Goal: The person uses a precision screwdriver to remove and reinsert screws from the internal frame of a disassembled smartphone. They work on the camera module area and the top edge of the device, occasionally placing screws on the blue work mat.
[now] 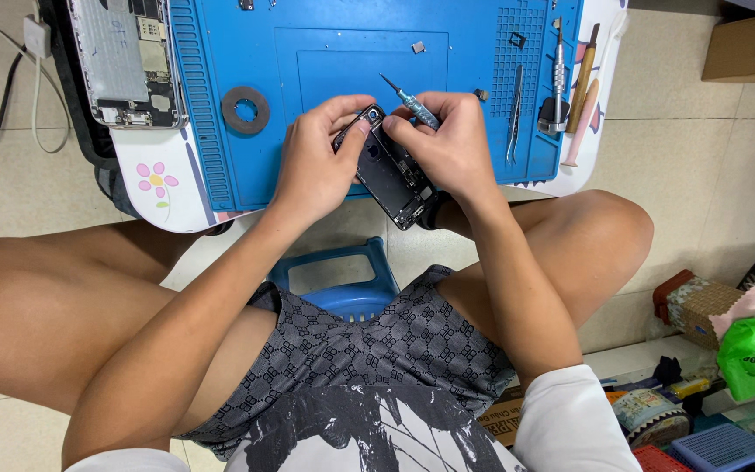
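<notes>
An opened black phone body (391,175) is held tilted over the near edge of a blue work mat (325,52). My left hand (316,162) grips its upper left end, fingers curled around the corner by the camera hole. My right hand (452,140) holds its right side and also pinches a small screwdriver (412,103) with a blue-grey handle, its thin tip pointing up and left, away from the phone.
A second opened phone (128,57) lies at the mat's far left. A dark ring (245,109) rests on the mat. Tweezers (516,114), a metal driver (558,79) and wooden-handled tools (580,96) lie at the right. A blue stool (342,280) is under me. Boxes and clutter (718,350) sit on the floor at right.
</notes>
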